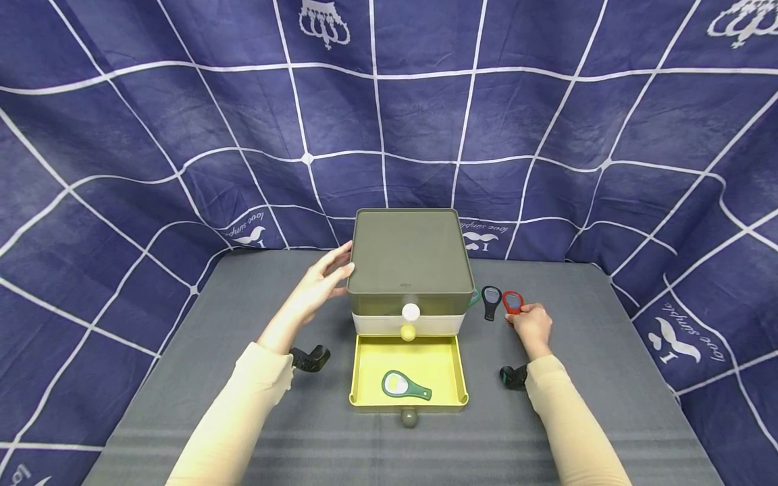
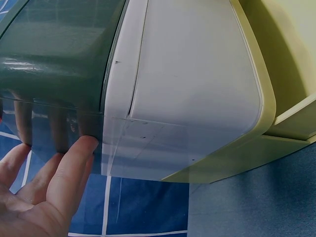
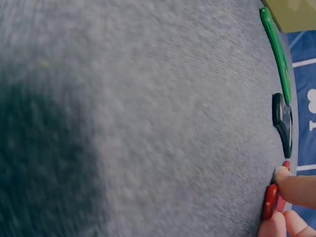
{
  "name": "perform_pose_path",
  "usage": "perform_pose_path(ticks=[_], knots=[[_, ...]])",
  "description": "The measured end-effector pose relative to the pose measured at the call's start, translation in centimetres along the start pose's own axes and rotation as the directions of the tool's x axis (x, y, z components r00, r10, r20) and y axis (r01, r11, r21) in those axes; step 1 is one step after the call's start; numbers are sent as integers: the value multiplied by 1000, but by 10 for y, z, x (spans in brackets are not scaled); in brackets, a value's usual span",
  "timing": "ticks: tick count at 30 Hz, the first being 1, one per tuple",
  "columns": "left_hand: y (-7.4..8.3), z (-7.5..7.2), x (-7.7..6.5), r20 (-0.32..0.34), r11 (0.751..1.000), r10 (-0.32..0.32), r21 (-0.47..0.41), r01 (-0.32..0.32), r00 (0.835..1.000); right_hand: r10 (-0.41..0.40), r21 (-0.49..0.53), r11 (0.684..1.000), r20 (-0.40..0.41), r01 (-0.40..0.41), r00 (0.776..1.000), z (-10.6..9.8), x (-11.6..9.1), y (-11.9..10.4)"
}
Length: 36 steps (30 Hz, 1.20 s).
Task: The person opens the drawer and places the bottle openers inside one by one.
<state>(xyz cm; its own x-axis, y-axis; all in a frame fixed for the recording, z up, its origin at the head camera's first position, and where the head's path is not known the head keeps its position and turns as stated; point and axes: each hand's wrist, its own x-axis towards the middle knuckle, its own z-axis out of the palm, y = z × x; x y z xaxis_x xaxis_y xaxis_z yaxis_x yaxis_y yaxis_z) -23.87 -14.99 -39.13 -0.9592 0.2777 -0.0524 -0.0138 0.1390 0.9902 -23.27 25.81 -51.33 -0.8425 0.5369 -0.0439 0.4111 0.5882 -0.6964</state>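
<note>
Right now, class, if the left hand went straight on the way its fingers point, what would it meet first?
The drawer stack: the left hand sits at its upper side, probably touching, though exact contact is hard to judge.

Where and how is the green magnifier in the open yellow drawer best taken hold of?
Probably by the narrow handle of the green magnifier, pinched from above, coming from the person's right. It lies flat with the handle pointing right and the round lens left; the yellow drawer has raised sides, so a low sideways approach looks awkward.
</note>
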Motion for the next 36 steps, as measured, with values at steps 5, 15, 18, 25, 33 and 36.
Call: perform_pose_path(ticks=[5,15,18,25,33,36], knots=[[0,1,0,-1,1000,3,-7,-3,1000,11,-39,999,59,-9,998,-6,1,1],[0,0,1,0,1000,-2,-25,2,1000,10,-64,998,151,0,989,-15,-5,9],[1,0,1,1,1000,0,-28,0,1000,-10,-60,998,178,21,984,-19,-8,11],[1,-1,1,5,1000,1,-28,-1,1000,-25,54,999,313,9,950,-35,-18,17],[2,-1,0,6,999,2,-33,-2,1000,-138,261,965,505,3,852,-53,-44,12],[1,-1,0,4,1000,2,-27,-2,1000,-167,259,966,547,23,820,-59,-55,8]])
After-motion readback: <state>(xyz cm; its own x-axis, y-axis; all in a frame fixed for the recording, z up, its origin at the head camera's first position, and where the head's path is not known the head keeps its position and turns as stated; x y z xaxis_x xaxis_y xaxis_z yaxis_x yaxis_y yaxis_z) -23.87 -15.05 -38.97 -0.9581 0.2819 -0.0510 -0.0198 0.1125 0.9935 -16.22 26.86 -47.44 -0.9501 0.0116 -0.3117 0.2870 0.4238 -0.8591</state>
